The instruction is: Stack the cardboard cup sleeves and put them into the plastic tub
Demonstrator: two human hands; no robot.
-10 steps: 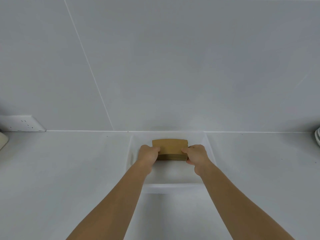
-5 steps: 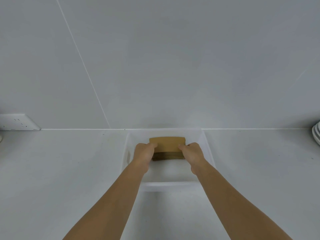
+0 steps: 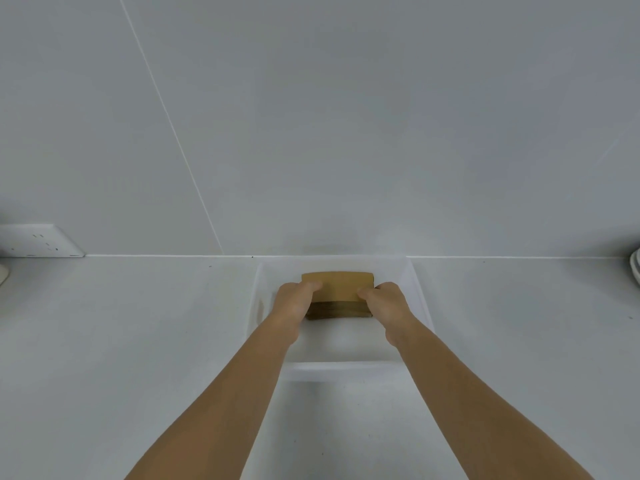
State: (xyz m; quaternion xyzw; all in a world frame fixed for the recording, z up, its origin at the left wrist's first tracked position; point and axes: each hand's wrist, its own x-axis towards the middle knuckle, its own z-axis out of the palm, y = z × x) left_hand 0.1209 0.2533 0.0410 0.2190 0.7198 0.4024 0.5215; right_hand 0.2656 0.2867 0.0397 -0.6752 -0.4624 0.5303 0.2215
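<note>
A stack of brown cardboard cup sleeves (image 3: 338, 288) lies flat inside the translucent white plastic tub (image 3: 341, 367), toward its far end. My left hand (image 3: 295, 303) grips the stack's left end, thumb on top. At the right end my right hand (image 3: 388, 301) does the same. Both hands reach down past the tub's rim. The stack's lower layers show as a darker band at the front; whether it rests on the tub's floor I cannot tell.
The tub stands on a white counter (image 3: 138, 341) against a white wall. A wall socket (image 3: 38, 241) sits at the far left. Stacked white plates (image 3: 635, 268) peek in at the right edge, and a pale object (image 3: 2, 273) at the left edge.
Both hands have carried the stack slightly farther and lower into the tub. The view has shifted a little.
</note>
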